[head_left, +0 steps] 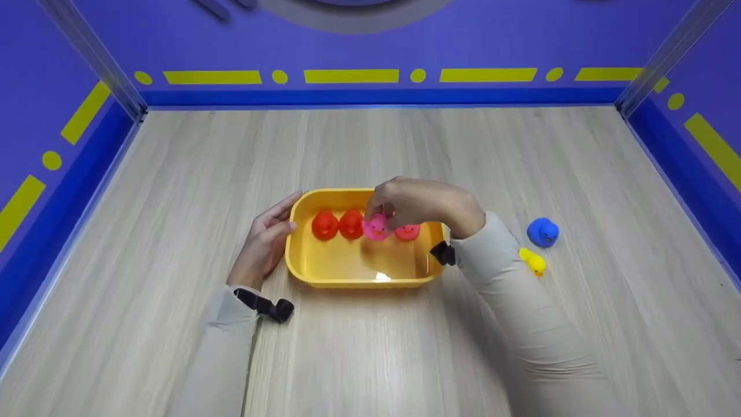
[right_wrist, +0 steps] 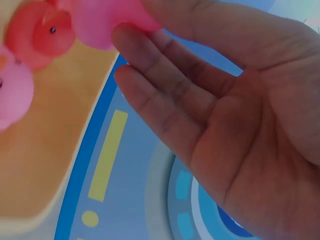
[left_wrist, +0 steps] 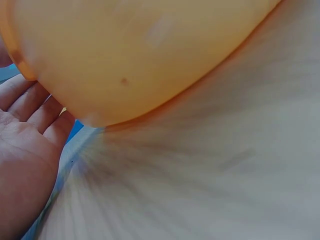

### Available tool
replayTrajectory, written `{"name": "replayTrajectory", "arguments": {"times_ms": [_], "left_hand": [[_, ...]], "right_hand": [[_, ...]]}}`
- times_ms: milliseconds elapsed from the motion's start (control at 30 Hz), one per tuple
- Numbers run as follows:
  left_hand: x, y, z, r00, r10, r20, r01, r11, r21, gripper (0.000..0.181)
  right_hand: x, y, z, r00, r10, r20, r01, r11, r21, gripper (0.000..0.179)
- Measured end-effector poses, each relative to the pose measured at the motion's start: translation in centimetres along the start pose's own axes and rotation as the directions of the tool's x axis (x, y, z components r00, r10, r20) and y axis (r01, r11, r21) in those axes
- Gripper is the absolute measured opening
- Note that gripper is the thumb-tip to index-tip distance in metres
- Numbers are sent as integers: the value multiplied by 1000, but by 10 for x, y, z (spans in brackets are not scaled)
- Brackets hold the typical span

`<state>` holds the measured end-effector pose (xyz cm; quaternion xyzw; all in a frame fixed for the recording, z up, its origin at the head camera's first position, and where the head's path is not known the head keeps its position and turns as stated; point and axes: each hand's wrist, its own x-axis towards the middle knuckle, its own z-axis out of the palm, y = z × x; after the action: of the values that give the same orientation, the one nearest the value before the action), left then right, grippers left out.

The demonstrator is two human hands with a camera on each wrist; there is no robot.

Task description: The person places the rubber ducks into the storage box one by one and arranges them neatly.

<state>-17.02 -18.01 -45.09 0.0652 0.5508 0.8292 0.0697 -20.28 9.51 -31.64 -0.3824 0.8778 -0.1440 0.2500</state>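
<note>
My left hand [head_left: 263,243] grips the left end of a yellow plastic tub [head_left: 341,282], thumb at the rim and fingers along the outer wall. In the left wrist view the tub's side [left_wrist: 125,60] fills the upper part. With thumb and fingers my right hand [head_left: 425,202] pinches a pink rubber duck [head_left: 376,228] inside the tub, beside two red rubber ducks, the nearer red duck [head_left: 351,225] and the far-left red duck [head_left: 325,225]. Another pink duck [head_left: 407,232] sits to the right, partly hidden under that hand.
A blue rubber duck [head_left: 543,232] stands on the wooden table [head_left: 359,353] right of the tub. Just in front of it lies a yellow duck [head_left: 532,262], partly covered by the right sleeve. Blue and purple panels [head_left: 370,49] border the table at the back and sides.
</note>
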Motion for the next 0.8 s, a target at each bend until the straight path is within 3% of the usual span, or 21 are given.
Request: {"name": "replayTrajectory", "arguments": {"times_ms": [200, 400, 800], "left_hand": [[1, 1, 1, 1000, 3, -7, -3, 1000, 3, 61], [1, 1, 1, 1000, 6, -8, -6, 1000, 8, 61], [1, -1, -1, 1000, 3, 1, -3, 1000, 9, 61]], "right_hand": [[9, -7, 2, 1000, 3, 30, -4, 999, 40, 29], [20, -13, 5, 996, 41, 76, -42, 999, 9, 32], [41, -24, 11, 990, 8, 143, -14, 999, 40, 25]]}}
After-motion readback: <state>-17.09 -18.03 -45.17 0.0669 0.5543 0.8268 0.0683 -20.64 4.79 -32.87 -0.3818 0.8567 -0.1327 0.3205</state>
